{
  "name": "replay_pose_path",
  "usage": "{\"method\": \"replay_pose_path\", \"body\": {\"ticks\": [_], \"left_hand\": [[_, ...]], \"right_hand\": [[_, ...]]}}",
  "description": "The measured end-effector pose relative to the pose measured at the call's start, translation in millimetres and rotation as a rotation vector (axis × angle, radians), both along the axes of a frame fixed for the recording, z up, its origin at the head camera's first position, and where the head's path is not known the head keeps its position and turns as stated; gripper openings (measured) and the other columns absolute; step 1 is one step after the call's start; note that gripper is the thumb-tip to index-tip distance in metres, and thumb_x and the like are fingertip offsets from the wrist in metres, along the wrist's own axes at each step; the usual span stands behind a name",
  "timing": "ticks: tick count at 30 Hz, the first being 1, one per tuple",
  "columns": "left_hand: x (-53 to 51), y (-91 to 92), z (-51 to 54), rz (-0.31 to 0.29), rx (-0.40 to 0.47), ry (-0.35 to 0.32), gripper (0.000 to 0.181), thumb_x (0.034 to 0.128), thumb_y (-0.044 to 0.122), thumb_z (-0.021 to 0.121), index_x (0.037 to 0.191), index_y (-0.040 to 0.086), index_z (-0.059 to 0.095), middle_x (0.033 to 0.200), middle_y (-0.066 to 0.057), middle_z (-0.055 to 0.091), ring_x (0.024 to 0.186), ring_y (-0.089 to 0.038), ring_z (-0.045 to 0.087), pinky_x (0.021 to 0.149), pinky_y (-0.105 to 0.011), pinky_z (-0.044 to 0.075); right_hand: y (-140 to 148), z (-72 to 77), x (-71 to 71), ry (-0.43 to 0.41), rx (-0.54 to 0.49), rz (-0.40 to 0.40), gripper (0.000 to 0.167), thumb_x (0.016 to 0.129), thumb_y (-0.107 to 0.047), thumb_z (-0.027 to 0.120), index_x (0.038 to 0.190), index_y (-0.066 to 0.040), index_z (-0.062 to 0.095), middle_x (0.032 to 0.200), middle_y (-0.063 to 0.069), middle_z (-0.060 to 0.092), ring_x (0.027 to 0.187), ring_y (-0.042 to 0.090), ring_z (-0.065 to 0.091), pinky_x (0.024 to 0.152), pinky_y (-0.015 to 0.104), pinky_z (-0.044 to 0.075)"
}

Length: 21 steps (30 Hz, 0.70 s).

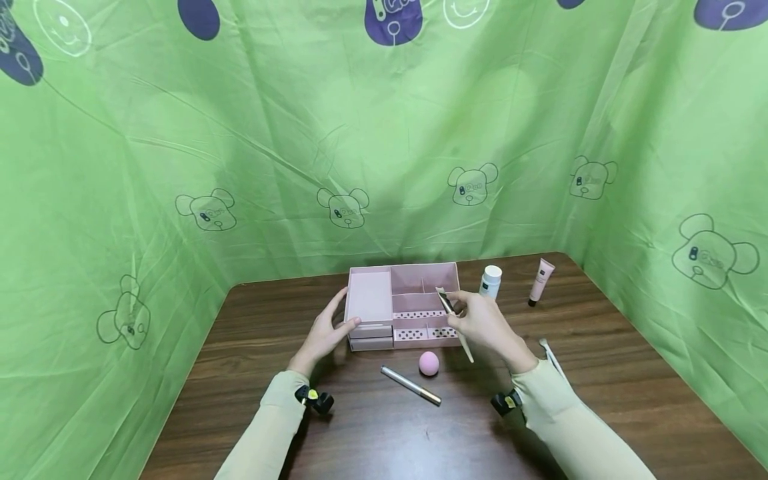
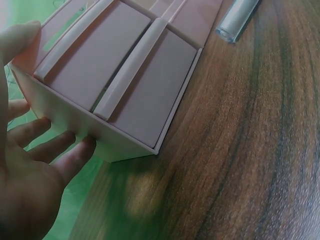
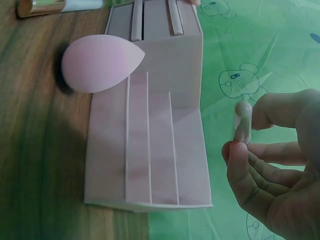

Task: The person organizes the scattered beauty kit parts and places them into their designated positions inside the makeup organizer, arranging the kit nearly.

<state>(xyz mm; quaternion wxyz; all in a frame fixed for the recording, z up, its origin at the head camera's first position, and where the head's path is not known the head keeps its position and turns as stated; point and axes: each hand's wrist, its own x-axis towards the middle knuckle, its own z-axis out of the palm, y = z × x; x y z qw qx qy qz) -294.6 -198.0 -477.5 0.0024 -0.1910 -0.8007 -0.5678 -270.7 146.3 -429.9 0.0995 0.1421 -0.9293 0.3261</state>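
A pink cosmetics organizer [image 1: 369, 293] with two small drawers and several compartments stands at the table's back. My left hand [image 1: 322, 335] rests against its left side, thumb on the top edge and relaxed fingers touching the side wall [image 2: 75, 125]. My right hand [image 1: 485, 325] pinches a makeup brush [image 1: 466, 347] between thumb and fingers. The brush slants beside the organizer's right compartments, bristles up and handle end down toward the table. In the right wrist view, the brush handle's rounded end [image 3: 243, 109] points at the camera, and its bristles are hidden.
A pink makeup sponge [image 1: 429, 363] and a slim silver tube with a gold end [image 1: 411, 385] lie before the organizer. A white bottle [image 1: 491, 282] and pink squeeze tube [image 1: 541, 283] stand at the right. Another brush [image 1: 545, 345] lies partly behind the right sleeve.
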Motion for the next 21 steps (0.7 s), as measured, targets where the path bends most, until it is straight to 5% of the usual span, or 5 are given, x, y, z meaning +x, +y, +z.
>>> {"method": "replay_pose_path", "body": {"ticks": [5,13,21], "left_hand": [[-3.8,-1.0,-4.9,-0.006,-0.001,-0.004,0.081,0.0921,0.021,0.069,0.155,0.007,0.021,0.156,-0.023,0.028,0.137,-0.044,0.037,0.108,-0.052,0.041],[-20.7,-6.2,-35.8,0.023,0.034,0.007,0.080,0.0906,0.024,0.071,0.156,0.021,0.024,0.158,-0.016,0.029,0.136,-0.042,0.039,0.107,-0.045,0.043],[-22.5,-6.0,-37.5,0.023,0.047,0.030,0.079,0.0899,0.024,0.072,0.155,0.022,0.027,0.157,-0.013,0.031,0.136,-0.039,0.041,0.105,-0.038,0.046]], "right_hand": [[-10,7.8,-5.9,0.006,0.009,0.006,0.045,0.077,-0.014,0.071,0.121,-0.004,0.066,0.082,0.002,0.073,0.061,0.007,0.061,0.054,0.024,0.051],[-27,18.5,-15.8,0.002,0.011,0.017,0.048,0.075,-0.015,0.069,0.123,-0.008,0.067,0.084,-0.002,0.073,0.065,0.007,0.063,0.061,0.027,0.053],[-47,27.6,-30.5,0.011,-0.009,0.047,0.049,0.075,-0.016,0.068,0.123,-0.008,0.066,0.083,-0.003,0.073,0.069,0.008,0.065,0.068,0.029,0.056]]}}
